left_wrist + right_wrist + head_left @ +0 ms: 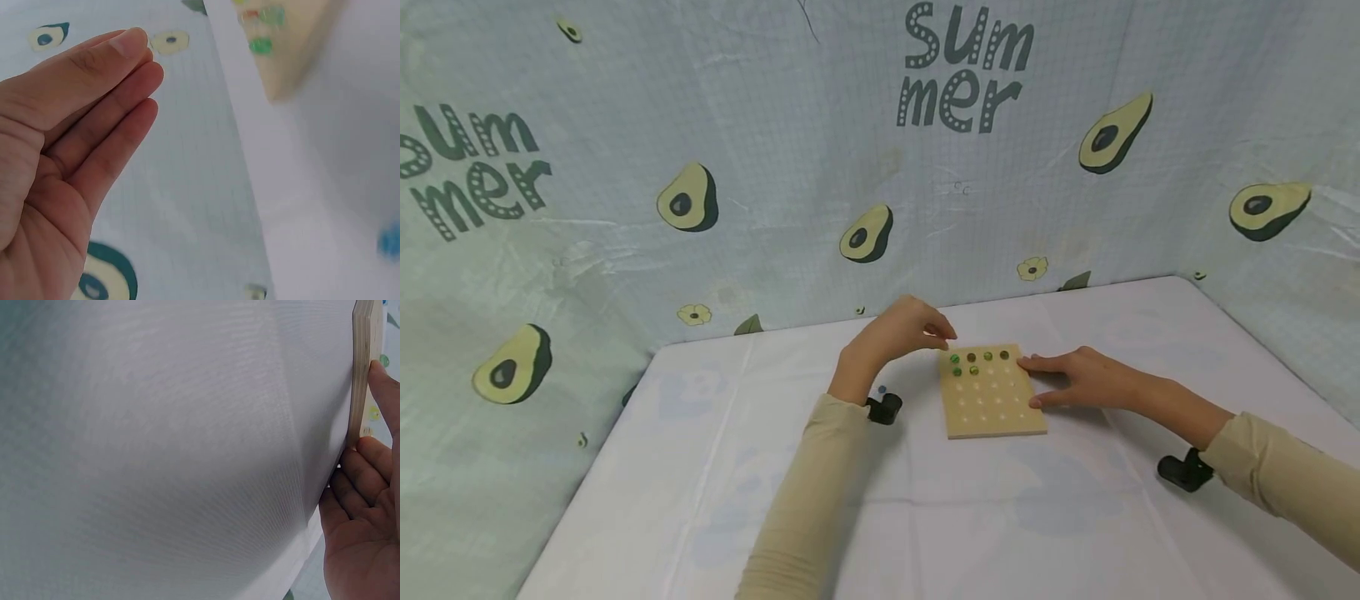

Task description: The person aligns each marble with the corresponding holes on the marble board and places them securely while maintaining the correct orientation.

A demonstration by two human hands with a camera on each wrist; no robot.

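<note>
A square wooden board (992,408) with rows of small pale hollows lies on the table. Small glossy marbles, green and brownish, fill its far row, and two greenish marbles (973,371) sit in the row nearer. My left hand (898,333) is raised at the far left corner; thumb and index tips come close together, fingers fairly straight, and I see nothing between them. Along the right edge, my right hand (1086,379) steadies the board with extended fingers, thumb (382,387) on its face. One blue marble (882,389) lies on the table beside my left wrist.
A white cloth covers the table (1000,533). Behind it hangs a pale sheet (775,233) printed with avocados and lettering. Black camera mounts are strapped at the left wrist (885,409) and right wrist (1185,471).
</note>
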